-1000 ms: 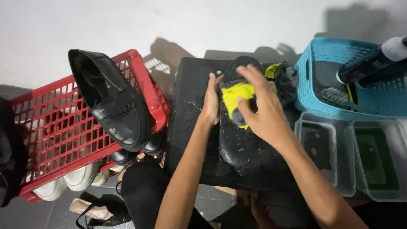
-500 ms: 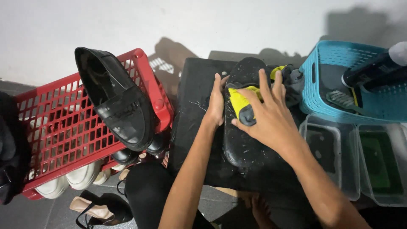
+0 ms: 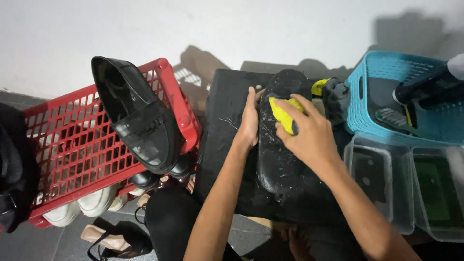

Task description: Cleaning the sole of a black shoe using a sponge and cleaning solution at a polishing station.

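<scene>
A black shoe (image 3: 280, 159) lies sole up on a wet black mat (image 3: 222, 145) in the middle. My left hand (image 3: 250, 121) grips the shoe's left edge near the toe end. My right hand (image 3: 309, 133) presses a yellow sponge (image 3: 282, 114) onto the sole near its far end. Wet streaks and droplets show on the sole and mat.
A red crate (image 3: 67, 159) at left has a black loafer (image 3: 140, 121) resting on its rim and more shoes below. A blue basket (image 3: 411, 96) with brushes stands at right, with two clear tubs (image 3: 382, 179) of liquid in front. A yellow-and-grey item (image 3: 328, 89) lies behind the shoe.
My right hand has slid the yellow sponge up the sole, away from me, toward the shoe's far end. My left hand has kept its hold on the shoe's edge.
</scene>
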